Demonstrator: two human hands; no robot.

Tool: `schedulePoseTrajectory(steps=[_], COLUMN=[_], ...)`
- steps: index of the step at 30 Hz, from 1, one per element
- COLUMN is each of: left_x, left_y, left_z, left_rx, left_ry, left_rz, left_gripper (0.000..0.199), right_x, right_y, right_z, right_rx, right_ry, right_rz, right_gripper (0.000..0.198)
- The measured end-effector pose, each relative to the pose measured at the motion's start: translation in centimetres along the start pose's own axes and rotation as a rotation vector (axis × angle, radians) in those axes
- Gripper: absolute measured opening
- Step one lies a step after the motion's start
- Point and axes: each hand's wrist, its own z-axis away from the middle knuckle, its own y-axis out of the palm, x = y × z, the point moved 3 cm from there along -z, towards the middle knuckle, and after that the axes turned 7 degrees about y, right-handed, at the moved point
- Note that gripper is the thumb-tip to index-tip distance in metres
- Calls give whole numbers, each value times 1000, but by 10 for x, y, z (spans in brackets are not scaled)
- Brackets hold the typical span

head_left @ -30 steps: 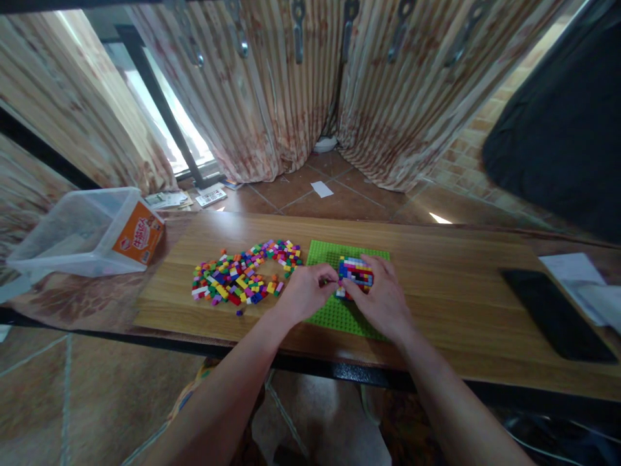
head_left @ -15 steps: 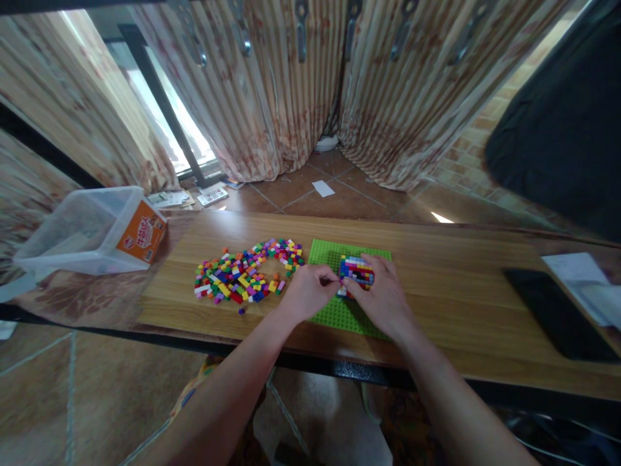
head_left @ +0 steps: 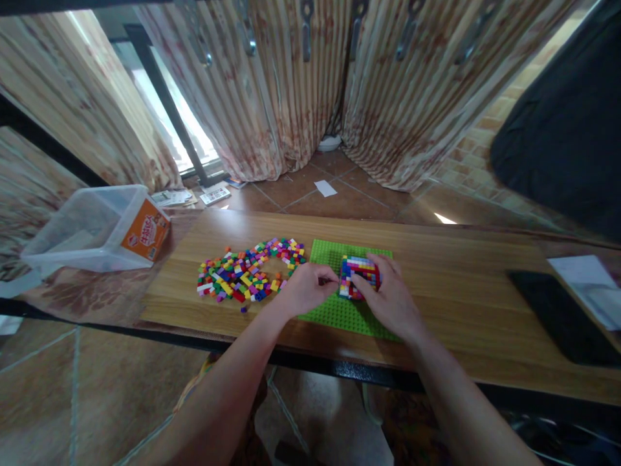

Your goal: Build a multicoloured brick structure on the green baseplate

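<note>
A block of multicoloured toy building bricks (head_left: 359, 264) stands on a green studded baseplate (head_left: 334, 317). My right hand (head_left: 394, 299) curls over the block's right side, with the thumb on top and the fingers at the far right edge. Just left of the block, my left hand (head_left: 310, 290) has its thumb and forefinger pinched together. Whatever lies between those fingertips is too small to make out. Left of the baseplate spreads a pile of loose toy bricks (head_left: 242, 272) in many colours. One dark purple brick (head_left: 243, 310) lies apart from it, towards the near edge.
At the far left stands a clear plastic bin (head_left: 92, 226) with an orange label. A black flat slab (head_left: 563, 317) and white papers (head_left: 585, 285) lie at the right. The wooden tabletop (head_left: 460, 298) has a dark near edge. Curtains (head_left: 281, 97) hang beyond.
My right thumb has drawn back to the right from the left fingertips, showing more of the block's near left corner. My left hand stays pinched. The view has shifted slightly.
</note>
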Motion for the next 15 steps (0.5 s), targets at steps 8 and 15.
schedulePoseTrajectory(steps=[8, 15], left_x=[23, 37], left_y=[-54, -89], left_z=[9, 33], left_rx=[-53, 150], left_ry=[-58, -184], left_rz=[80, 2], left_gripper=[12, 13], right_x=[-6, -7], right_y=[-10, -7], right_z=[-3, -2], right_rx=[60, 108], right_ry=[-47, -90], right_rz=[-20, 9], right_gripper=[71, 66])
